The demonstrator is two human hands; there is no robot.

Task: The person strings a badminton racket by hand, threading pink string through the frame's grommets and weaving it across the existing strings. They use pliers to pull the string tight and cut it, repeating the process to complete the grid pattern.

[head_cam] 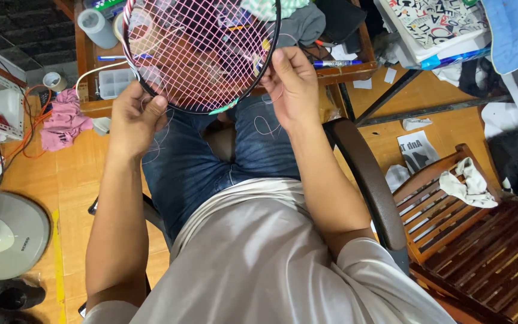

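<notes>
Above the cluttered wooden desk (343, 73), you are gripping the black-framed racket head (200, 54) with pink strings over your lap, left hand (132, 120) and right hand (292, 87) closed on its rim, the string bed looking mostly woven, loose ends trailing.

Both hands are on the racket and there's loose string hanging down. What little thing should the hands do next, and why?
Probably the right hand should pull the thin loose pale string snug. That string dangles in curls over the blue jeans, while the left hand steadies the dark rim of the round racket head with pink strings, so the slack looks ready to be taken up.
</notes>
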